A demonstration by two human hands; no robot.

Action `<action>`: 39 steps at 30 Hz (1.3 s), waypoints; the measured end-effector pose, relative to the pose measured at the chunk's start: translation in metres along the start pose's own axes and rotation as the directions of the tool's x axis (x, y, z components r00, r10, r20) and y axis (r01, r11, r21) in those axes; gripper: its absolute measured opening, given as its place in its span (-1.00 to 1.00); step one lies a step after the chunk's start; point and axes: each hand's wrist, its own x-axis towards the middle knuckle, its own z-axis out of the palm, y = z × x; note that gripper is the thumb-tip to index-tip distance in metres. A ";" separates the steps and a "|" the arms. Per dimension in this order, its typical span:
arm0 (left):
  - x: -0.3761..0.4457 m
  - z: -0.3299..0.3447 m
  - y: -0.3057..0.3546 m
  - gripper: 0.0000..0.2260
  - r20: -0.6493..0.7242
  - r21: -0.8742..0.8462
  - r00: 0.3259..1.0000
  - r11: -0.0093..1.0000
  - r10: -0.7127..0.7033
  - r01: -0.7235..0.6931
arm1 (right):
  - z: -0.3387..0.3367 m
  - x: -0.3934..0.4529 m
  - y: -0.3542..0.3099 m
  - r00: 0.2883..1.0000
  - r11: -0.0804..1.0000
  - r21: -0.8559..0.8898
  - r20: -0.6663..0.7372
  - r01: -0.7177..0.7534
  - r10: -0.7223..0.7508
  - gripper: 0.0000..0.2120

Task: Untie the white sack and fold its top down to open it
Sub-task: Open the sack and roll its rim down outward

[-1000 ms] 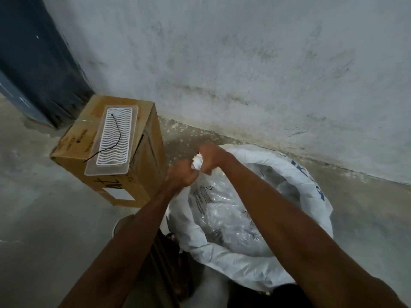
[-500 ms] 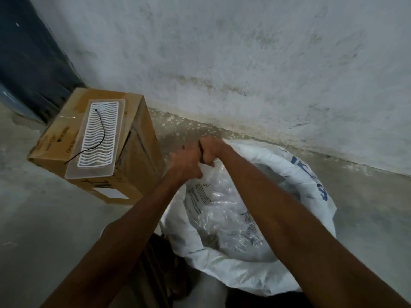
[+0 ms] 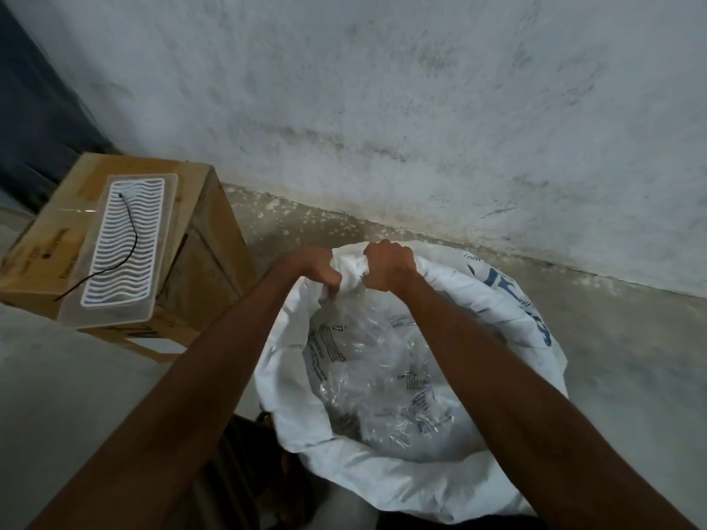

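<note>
Hands, left [image 3: 319,271] and right [image 3: 388,271], grip white sack's [image 3: 382,487] far rim.

Looks like a storeroom or back utility area, not a living space: bare concrete floor [image 3: 69,376], stained, scuffed plaster wall [image 3: 382,109], taped cardboard box [image 3: 199,269] sat on floor w/ plastic tray [image 3: 122,246] on top.

Both hands grip the far rim of the white sack [image 3: 417,480]: the left hand [image 3: 319,271] and the right hand [image 3: 388,271] are closed on the fabric, just beside each other. The rolled-down top exposes clear plastic bags [image 3: 382,380]. A cardboard box [image 3: 206,269] stands left of the sack, carrying a ribbed tray [image 3: 122,246].
</note>
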 end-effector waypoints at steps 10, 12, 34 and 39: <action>0.027 0.032 0.028 -0.51 -0.398 0.148 0.907 0.985 0.137 -0.084 | -0.029 -0.001 0.026 0.987 0.899 0.428 0.083 0.089 -0.138 -0.46; 0.035 0.025 0.026 -0.52 -0.283 0.048 0.954 0.995 0.101 -0.091 | -0.013 -0.021 0.037 0.999 0.985 0.172 -0.025 0.026 -0.022 -0.15; 0.052 0.010 0.122 -0.58 -0.151 -0.005 0.959 0.970 0.241 -0.244 | 0.013 -0.104 0.102 0.890 0.877 0.153 0.080 -0.455 0.448 -0.10; 0.051 0.021 0.162 -0.39 -0.047 0.293 0.968 0.930 0.246 -0.222 | 0.029 -0.127 0.139 0.836 0.789 0.287 0.095 -0.543 0.541 -0.36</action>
